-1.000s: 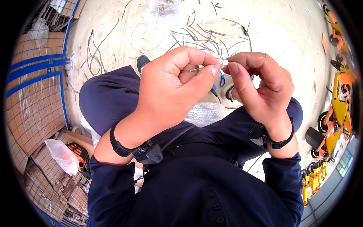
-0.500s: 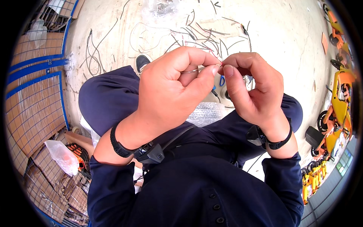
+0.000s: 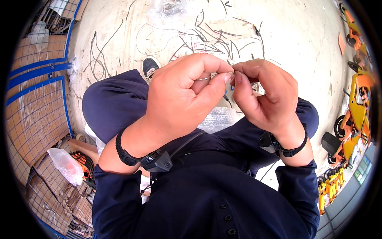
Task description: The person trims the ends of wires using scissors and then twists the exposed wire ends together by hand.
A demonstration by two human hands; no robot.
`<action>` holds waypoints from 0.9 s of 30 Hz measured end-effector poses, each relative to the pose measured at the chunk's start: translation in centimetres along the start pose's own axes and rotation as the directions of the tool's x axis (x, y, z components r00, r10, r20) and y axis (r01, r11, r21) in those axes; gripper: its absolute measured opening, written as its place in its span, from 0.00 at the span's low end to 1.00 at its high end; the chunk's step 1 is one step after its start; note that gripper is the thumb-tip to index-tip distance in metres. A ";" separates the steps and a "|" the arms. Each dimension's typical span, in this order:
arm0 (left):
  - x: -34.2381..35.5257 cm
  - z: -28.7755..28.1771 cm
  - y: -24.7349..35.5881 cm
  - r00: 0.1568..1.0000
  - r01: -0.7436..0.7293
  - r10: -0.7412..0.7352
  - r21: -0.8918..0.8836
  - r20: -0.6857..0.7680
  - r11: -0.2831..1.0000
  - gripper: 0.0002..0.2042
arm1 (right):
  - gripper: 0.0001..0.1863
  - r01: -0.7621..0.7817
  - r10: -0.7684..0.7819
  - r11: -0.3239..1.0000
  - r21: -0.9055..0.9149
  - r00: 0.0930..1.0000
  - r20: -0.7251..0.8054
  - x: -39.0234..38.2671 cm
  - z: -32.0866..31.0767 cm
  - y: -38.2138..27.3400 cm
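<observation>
My left hand (image 3: 181,93) is closed in a pinch on a thin grey wire (image 3: 205,78), a short length of which shows between thumb and fingers. Facing it, my right hand (image 3: 268,93) pinches thumb against forefinger at the wire's end. The fingertips of both hands almost meet, and they hide the very tip of the wire. Both hands are held up in front of my spread knees, above the floor. Below them, partly covered by my right hand, a dark cable end with a blue part (image 3: 227,98) shows.
Many short dark cable pieces (image 3: 223,34) lie scattered on the floor ahead. A longer cable (image 3: 95,59) loops at the left. Bubble wrap (image 3: 218,119) lies between my legs. Blue-framed mesh cages (image 3: 38,85) with cardboard stand left; yellow and orange wheeled machines (image 3: 354,115) line the right.
Both hands have sunk slightly toward me, still pinched together. The small red bit seen earlier at the fingertips is now hidden.
</observation>
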State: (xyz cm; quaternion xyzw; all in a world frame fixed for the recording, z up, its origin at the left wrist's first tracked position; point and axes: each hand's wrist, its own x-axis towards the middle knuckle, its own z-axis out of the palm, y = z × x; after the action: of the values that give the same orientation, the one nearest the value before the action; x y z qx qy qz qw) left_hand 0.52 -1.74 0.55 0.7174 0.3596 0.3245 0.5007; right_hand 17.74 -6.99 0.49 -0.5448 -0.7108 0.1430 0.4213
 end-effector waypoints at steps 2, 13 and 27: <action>0.0 0.1 -0.1 1.000 -0.013 0.013 0.002 0.002 1.000 0.04 | 0.03 -0.004 0.004 1.000 -0.005 1.000 0.000 0.1 -0.1 -0.3; 0.1 0.3 0.3 0.991 0.131 -0.126 -0.150 0.041 0.980 0.04 | 0.05 -0.060 0.056 0.997 -0.046 0.996 -0.074 0.2 0.4 -0.2; -0.2 0.7 0.4 0.975 0.216 -0.220 -0.272 0.014 0.938 0.05 | 0.07 -0.095 0.081 0.992 -0.088 0.985 -0.155 0.4 0.8 0.1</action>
State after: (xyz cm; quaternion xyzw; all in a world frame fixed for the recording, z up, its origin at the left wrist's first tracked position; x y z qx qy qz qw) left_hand 1.08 -2.30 0.77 0.5948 0.3930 0.3193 0.6244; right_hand 17.20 -6.34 0.10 -0.6043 -0.6581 0.0858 0.4409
